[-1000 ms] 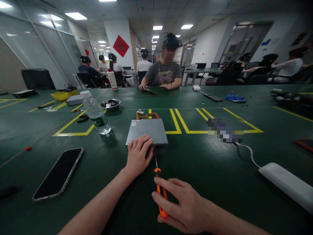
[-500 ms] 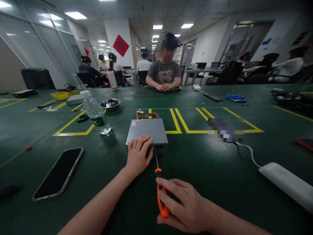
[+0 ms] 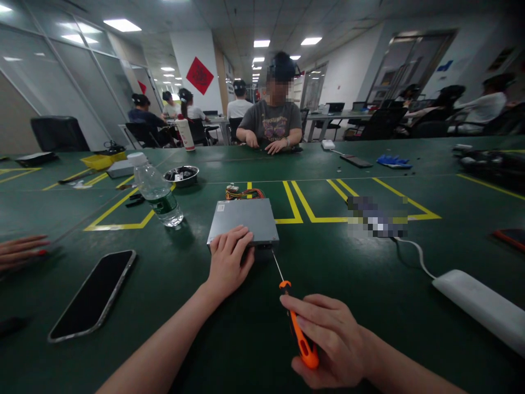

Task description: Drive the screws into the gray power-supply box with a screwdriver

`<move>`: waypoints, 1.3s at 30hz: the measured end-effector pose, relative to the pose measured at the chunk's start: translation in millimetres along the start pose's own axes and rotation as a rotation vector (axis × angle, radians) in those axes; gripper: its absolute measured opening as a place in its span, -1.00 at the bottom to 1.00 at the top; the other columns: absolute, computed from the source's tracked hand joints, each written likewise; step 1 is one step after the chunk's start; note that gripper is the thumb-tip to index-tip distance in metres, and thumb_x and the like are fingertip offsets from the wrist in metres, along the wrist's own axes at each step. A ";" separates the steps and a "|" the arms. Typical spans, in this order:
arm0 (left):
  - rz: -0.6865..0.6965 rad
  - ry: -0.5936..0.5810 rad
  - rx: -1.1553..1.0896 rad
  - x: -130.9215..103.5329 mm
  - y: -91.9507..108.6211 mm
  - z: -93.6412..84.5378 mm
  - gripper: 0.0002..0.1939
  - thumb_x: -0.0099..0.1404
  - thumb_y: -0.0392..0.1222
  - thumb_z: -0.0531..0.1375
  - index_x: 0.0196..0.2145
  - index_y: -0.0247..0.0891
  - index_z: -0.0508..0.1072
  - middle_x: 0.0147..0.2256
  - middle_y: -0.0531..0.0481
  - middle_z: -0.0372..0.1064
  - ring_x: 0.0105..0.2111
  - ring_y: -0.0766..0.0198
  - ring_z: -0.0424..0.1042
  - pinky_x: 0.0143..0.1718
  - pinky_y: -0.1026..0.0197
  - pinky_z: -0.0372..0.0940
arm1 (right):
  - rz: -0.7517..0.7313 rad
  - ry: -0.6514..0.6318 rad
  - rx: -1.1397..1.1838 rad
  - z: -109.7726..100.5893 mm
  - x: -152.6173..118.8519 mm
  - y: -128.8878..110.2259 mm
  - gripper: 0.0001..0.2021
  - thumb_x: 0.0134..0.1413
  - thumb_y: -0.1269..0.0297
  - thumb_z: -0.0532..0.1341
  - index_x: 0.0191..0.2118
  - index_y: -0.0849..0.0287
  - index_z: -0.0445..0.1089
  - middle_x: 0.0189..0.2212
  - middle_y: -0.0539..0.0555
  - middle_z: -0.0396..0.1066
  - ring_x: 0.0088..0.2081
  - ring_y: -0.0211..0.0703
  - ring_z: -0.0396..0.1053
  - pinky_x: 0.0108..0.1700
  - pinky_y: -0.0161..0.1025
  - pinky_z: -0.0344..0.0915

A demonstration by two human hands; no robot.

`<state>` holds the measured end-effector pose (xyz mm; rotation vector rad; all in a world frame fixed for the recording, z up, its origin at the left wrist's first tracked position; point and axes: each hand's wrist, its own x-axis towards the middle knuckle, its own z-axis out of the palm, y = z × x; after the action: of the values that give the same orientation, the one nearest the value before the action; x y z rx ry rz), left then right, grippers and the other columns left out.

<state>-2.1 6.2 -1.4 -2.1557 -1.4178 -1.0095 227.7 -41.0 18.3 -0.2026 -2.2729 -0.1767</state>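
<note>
A grey metal box with coloured wires at its far side lies flat on the green table. My left hand grips its near left part, fingers over the top and thumb at the front edge. In my right hand is an orange and black screwdriver, pinched by the handle. Its thin shaft points away from me, with the tip at the lower right of the box's front face, beside a dark socket. Whether the tip touches the box is too small to tell.
Left of the box stand a water bottle and a metal bowl, with a phone nearer me. Another person's hand reaches in at the left edge. A white power bank lies right. A person sits opposite.
My right hand and the screwdriver have moved right, the tip now near the box's right corner. Another person's hand has come in at the left. The person opposite has parted their hands.
</note>
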 end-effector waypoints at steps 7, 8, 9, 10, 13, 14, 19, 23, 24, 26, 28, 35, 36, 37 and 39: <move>0.005 0.004 -0.001 -0.7 -0.8 1.5 -0.69 0.23 -0.25 0.10 -0.04 -0.18 0.27 -0.05 -0.11 0.34 0.02 0.11 0.27 -0.06 0.04 0.06 | 0.001 0.025 -0.022 -5.5 5.1 2.5 -0.76 0.15 0.27 0.05 -0.14 0.35 0.19 -0.32 0.29 0.49 -0.17 -0.13 0.45 -0.25 -0.26 0.40; 0.006 0.005 -0.001 -0.6 -0.9 1.5 -0.69 0.23 -0.25 0.10 -0.04 -0.18 0.27 -0.05 -0.11 0.34 0.02 0.11 0.27 -0.06 0.04 0.06 | 0.006 0.030 -0.024 -5.2 5.3 2.5 -0.76 0.15 0.27 0.06 -0.14 0.34 0.20 -0.32 0.28 0.49 -0.17 -0.13 0.46 -0.26 -0.25 0.41; 0.007 0.005 -0.001 -0.4 -0.9 1.5 -0.69 0.23 -0.25 0.10 -0.04 -0.18 0.27 -0.05 -0.11 0.34 0.02 0.11 0.27 -0.06 0.04 0.06 | 0.014 0.033 -0.027 -4.9 5.4 2.5 -0.77 0.15 0.27 0.05 -0.14 0.33 0.20 -0.32 0.28 0.49 -0.18 -0.13 0.46 -0.26 -0.25 0.41; 0.007 0.005 0.001 -0.2 -0.9 1.4 -0.69 0.23 -0.25 0.10 -0.04 -0.19 0.27 -0.05 -0.11 0.34 0.02 0.11 0.27 -0.06 0.04 0.06 | 0.020 0.034 -0.028 -4.6 5.4 2.5 -0.77 0.15 0.27 0.05 -0.14 0.32 0.20 -0.31 0.27 0.49 -0.18 -0.13 0.46 -0.27 -0.25 0.41; 0.010 0.002 0.008 0.3 -0.9 1.0 -0.69 0.23 -0.25 0.11 -0.04 -0.20 0.27 -0.05 -0.11 0.34 0.02 0.12 0.28 -0.06 0.05 0.06 | 0.026 0.030 -0.029 -3.9 4.6 2.6 -0.78 0.16 0.27 0.05 -0.13 0.31 0.20 -0.29 0.28 0.48 -0.18 -0.14 0.46 -0.28 -0.26 0.41; 0.009 0.002 0.009 0.3 -0.9 1.0 -0.69 0.23 -0.25 0.11 -0.05 -0.20 0.27 -0.05 -0.11 0.35 0.01 0.12 0.28 -0.06 0.05 0.06 | 0.028 0.028 -0.031 -3.6 4.1 2.6 -0.78 0.16 0.27 0.05 -0.13 0.31 0.20 -0.28 0.28 0.48 -0.17 -0.14 0.45 -0.28 -0.26 0.40; 0.005 0.013 0.009 -0.3 -0.6 1.5 -0.69 0.23 -0.25 0.11 -0.05 -0.19 0.27 -0.05 -0.10 0.35 0.02 0.12 0.28 -0.06 0.04 0.06 | 0.036 0.001 -0.033 -4.0 3.9 0.8 -0.71 0.17 0.21 0.02 -0.13 0.36 0.21 -0.24 0.35 0.45 -0.13 -0.11 0.42 -0.21 -0.21 0.37; 0.008 0.014 0.010 -0.5 -0.1 1.5 -0.69 0.23 -0.26 0.11 -0.05 -0.19 0.27 -0.06 -0.10 0.35 0.01 0.13 0.28 -0.06 0.04 0.06 | 0.020 -0.104 -0.025 -6.5 9.1 -2.1 -0.71 0.21 0.27 -0.07 -0.11 0.30 0.28 -0.22 0.34 0.43 -0.19 -0.06 0.44 -0.29 -0.15 0.36; 0.009 0.013 0.010 -0.3 -0.1 1.4 -0.69 0.23 -0.26 0.11 -0.05 -0.19 0.27 -0.06 -0.10 0.35 0.01 0.13 0.28 -0.06 0.04 0.06 | 0.010 -0.119 -0.028 -6.4 10.1 -2.8 -0.73 0.22 0.28 -0.07 -0.12 0.28 0.29 -0.23 0.32 0.44 -0.24 -0.07 0.45 -0.34 -0.16 0.35; 0.009 0.012 0.009 -0.1 -0.3 1.2 -0.69 0.23 -0.26 0.10 -0.05 -0.19 0.27 -0.05 -0.11 0.35 0.01 0.13 0.28 -0.06 0.04 0.06 | -0.003 -0.106 -0.033 -4.9 10.3 -3.6 -0.76 0.22 0.26 -0.03 -0.20 0.27 0.31 -0.28 0.30 0.45 -0.34 -0.11 0.46 -0.41 -0.19 0.32; 0.008 0.009 0.005 0.1 -0.6 1.1 -0.69 0.24 -0.26 0.10 -0.04 -0.18 0.26 -0.05 -0.11 0.34 0.01 0.12 0.28 -0.06 0.04 0.07 | -0.012 -0.058 -0.029 -1.9 8.1 -4.0 -0.81 0.20 0.27 0.03 -0.27 0.28 0.29 -0.30 0.29 0.46 -0.42 -0.17 0.44 -0.45 -0.23 0.29; 0.002 0.010 -0.007 -0.4 -0.2 1.4 -0.68 0.23 -0.26 0.10 -0.04 -0.17 0.26 -0.05 -0.11 0.34 0.02 0.11 0.28 -0.07 0.03 0.07 | 0.040 -0.082 0.047 1.3 5.6 -4.2 -0.71 0.25 0.17 -0.04 -0.16 0.30 0.25 -0.26 0.28 0.44 -0.22 -0.10 0.43 -0.29 -0.18 0.34; 0.003 0.008 -0.008 -0.3 -0.2 1.4 -0.67 0.23 -0.27 0.10 -0.03 -0.17 0.26 -0.05 -0.11 0.34 0.02 0.11 0.28 -0.07 0.03 0.07 | 0.028 -0.108 0.045 0.5 7.2 -4.3 -0.70 0.26 0.18 -0.07 -0.14 0.29 0.27 -0.26 0.28 0.44 -0.22 -0.09 0.43 -0.29 -0.17 0.34; 0.004 0.005 -0.009 -0.2 -0.2 1.3 -0.67 0.23 -0.27 0.10 -0.03 -0.17 0.26 -0.05 -0.11 0.34 0.02 0.11 0.28 -0.07 0.03 0.07 | 0.014 -0.126 0.041 -0.1 8.7 -4.4 -0.69 0.26 0.20 -0.09 -0.13 0.27 0.28 -0.26 0.28 0.44 -0.24 -0.09 0.44 -0.31 -0.17 0.34; 0.003 0.002 -0.011 0.0 -0.3 1.0 -0.67 0.23 -0.27 0.10 -0.03 -0.17 0.26 -0.05 -0.11 0.34 0.01 0.11 0.28 -0.07 0.03 0.06 | -0.004 -0.129 0.024 -0.3 10.4 -4.6 -0.71 0.26 0.23 -0.08 -0.16 0.27 0.30 -0.27 0.27 0.44 -0.32 -0.12 0.44 -0.36 -0.18 0.33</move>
<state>-1.9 7.0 -2.1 -2.1637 -1.4109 -1.0200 220.3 -44.7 26.1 -0.2023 -2.4028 -0.1413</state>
